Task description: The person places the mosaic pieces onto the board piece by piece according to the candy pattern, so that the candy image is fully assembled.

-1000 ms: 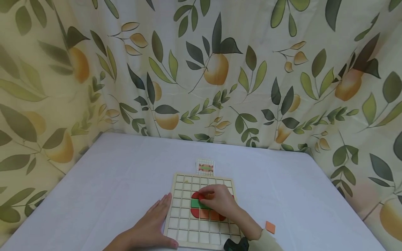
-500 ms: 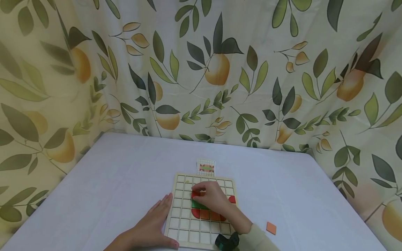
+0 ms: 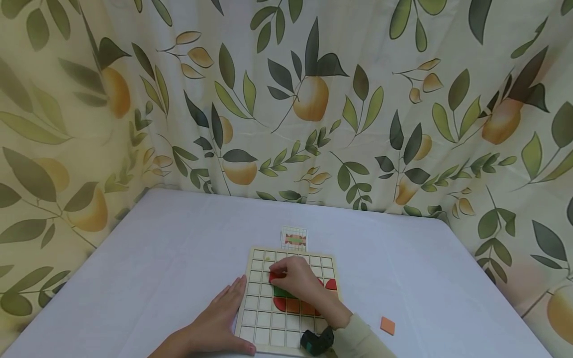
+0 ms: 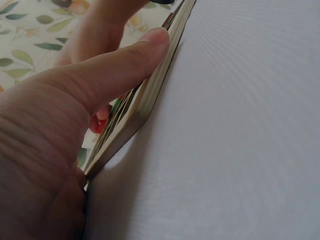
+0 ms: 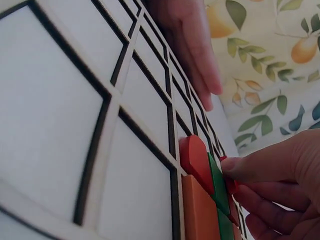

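A wooden grid board (image 3: 261,318) lies on the table with coloured tiles in some of its squares. My left hand (image 3: 215,318) rests along its left side, fingers straight; the thumb touches the near edge in the left wrist view. Over the board, my right hand (image 3: 299,283) pinches a red tile (image 5: 231,186) between thumb and fingers, at the left end of the coloured rows. Beside it are a green tile (image 5: 219,177), a red rounded tile (image 5: 199,159) and an orange tile (image 5: 196,207). The right hand hides part of the pattern in the head view.
A small card (image 3: 295,239) printed with a coloured grid pattern lies just beyond the board. One loose orange tile (image 3: 387,325) is on the white-covered table (image 3: 394,268) to the right. A leaf-and-fruit curtain (image 3: 286,114) hangs behind the table.
My right hand has moved left across the board with the red tile, uncovering red tiles at the right end. The left hand stays at the board's edge.
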The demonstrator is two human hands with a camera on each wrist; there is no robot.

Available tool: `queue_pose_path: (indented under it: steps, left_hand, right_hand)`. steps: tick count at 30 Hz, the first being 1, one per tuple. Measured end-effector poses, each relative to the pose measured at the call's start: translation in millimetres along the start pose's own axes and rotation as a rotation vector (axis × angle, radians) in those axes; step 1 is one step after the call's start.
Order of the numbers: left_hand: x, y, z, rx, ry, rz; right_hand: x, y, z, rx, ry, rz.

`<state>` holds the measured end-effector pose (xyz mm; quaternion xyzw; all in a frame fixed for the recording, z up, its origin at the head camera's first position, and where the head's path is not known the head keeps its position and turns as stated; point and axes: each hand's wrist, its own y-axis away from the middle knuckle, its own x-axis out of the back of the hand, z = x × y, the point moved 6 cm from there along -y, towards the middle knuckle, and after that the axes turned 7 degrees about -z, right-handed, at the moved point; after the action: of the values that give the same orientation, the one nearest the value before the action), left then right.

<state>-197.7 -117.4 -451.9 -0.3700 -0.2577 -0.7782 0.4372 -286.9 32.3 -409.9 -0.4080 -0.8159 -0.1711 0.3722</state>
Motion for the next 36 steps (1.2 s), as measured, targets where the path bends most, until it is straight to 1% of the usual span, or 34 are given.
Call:
queue_pose_path:
  steps: [6,16,22,30,36]
  left_hand:
    - [0.1,0.0,0.5,0.002,0.004,-0.003]
    - [0.0,0.4,3.1,-0.001,0.022,-0.005]
    - [-0.7,-0.1,1.6,0.012,0.023,-0.017]
    - [-1.1,0.1,2.5,0.028,0.035,-0.026]
    - [-0.3,0.4,1.5,0.024,0.031,-0.021]
  right_hand:
    - [-0.9,-4.4,-4.3,0.005,0.022,-0.011]
    - [-5.7,-7.7,-4.9,-0.007,-0.007,0.001]
    - [-7.2,-9.6,-3.9,-0.026,-0.023,0.005]
    - [-8.9,-10.4,-4.7,-0.024,-0.037,-0.010]
    - [-8.5,-10.9,-6.2,-0.014,-0.033,-0.006]
